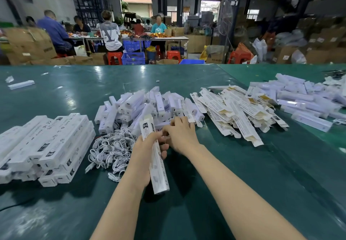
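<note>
Over green table [280,165], hands [146,151] on white box [159,172], warehouse workers [110,33] beyond

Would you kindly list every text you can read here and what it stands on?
"CE": on the stacked white boxes at the left; the words beside it are unclear.
Print on the held box: too small to read.
Print on the flat cartons: blurred, unreadable.

White box [157,157] with black print and grey markings; white cables [110,150]; white flat cartons [236,112] with cream-yellow insides; dark green tabletop [206,193]; blue crates [133,58]; red stools [114,57].
</note>
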Available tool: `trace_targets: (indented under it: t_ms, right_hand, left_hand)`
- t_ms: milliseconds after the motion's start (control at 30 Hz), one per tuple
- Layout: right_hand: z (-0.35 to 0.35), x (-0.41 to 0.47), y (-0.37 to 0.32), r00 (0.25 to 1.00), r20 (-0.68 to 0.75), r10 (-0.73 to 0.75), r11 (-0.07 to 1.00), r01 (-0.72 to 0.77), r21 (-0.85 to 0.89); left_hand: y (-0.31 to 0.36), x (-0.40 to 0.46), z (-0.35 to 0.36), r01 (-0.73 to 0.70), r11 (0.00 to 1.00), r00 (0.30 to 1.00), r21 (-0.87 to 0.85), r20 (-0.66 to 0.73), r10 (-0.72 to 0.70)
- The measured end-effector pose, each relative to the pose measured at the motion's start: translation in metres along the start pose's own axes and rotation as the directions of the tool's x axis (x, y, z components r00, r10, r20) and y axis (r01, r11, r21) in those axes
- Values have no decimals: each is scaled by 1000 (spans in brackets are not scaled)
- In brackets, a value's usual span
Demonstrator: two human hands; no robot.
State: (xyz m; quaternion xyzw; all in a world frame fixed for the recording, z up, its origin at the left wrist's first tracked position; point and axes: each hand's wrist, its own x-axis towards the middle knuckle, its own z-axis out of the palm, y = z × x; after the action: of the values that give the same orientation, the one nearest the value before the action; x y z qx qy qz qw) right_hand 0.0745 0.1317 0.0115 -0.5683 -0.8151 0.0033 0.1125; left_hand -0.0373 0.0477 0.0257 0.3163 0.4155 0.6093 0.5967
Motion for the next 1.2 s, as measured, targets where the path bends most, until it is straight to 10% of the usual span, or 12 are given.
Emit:
trace_targets:
  t_ms: [167, 300, 400, 733, 833, 933, 1067, 1200]
  right_hand:
    - [-4, -9, 7, 972, -213, 101, 979, -59, 193]
    - [-23, -37, 7, 938, -134, 319, 470, -34, 882]
    - [-28, -61, 3, 967, -83, 239, 345, -5, 939]
    - [-18, -69, 7, 974, -22, 227, 390, -70, 918]
    - [-12, -64, 25, 961, -121, 249, 835, -149, 529]
    - [-7, -66, 36, 984, 40, 176, 969, -180, 167]
    - [-7, -67, 32, 989, -6, 149, 972, -145, 183]
    - [-17, -73, 25, 989, -98, 106, 835, -35, 550]
  left_hand:
    - [-4, 1, 1, 4, 1000, 996, 7, -93, -3]
    - [-8, -1, 7, 148, 986, 989, -73, 22, -146]
    - [-8, -3, 12, 155, 988, 982, -29, 114, -151]
    - [-18, -3, 13, 95, 968, 991, 234, 75, -115]
    - [-19, -1, 12, 123, 970, 992, 208, -17, -122]
    - [-18, 1, 11, 132, 976, 990, 171, -65, -123]
    - [-20, 1, 12, 101, 974, 992, 205, -100, -82]
    - [-21, 0, 12, 85, 983, 994, 165, -77, -73]
